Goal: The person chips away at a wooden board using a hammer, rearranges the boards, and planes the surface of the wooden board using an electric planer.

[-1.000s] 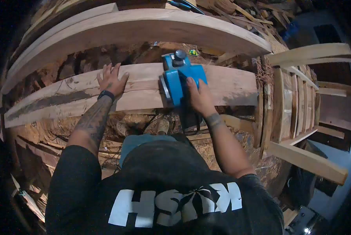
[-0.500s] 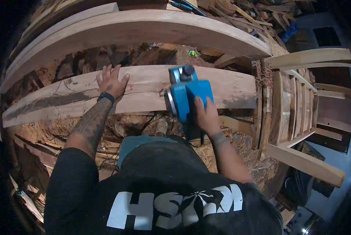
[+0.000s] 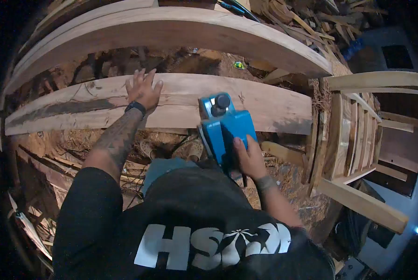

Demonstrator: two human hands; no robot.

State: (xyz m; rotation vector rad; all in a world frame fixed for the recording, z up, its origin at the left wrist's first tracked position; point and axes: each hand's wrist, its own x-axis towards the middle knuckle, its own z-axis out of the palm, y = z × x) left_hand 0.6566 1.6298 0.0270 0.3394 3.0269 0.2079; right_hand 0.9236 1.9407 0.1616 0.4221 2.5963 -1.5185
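Note:
A long wooden plank [image 3: 269, 105] lies crosswise before me, pale with a dark streak along its left half. On its upper face my left hand [image 3: 143, 88] rests flat, fingers spread. My right hand [image 3: 250, 156] is wrapped round the rear handle of a blue electric planer [image 3: 227, 123]. The planer's front, with its dark round knob, sits over the plank, while its back end hangs past the near edge. Its underside is hidden, so I cannot tell whether the sole touches the wood all over.
Beyond the plank runs a second thick beam [image 3: 181, 30]. A slatted wooden frame [image 3: 353, 135] stands at the right, its bars jutting toward me. Wood offcuts [image 3: 307, 18] are heaped at the back right. Shavings [image 3: 288, 172] cover the ground, and a small green-yellow wrapper [image 3: 239, 65] lies between the beams.
The planer in my right hand has shifted toward me, off more of the plank's near edge. My left hand stays flat on the same part of the plank. The view has shifted slightly.

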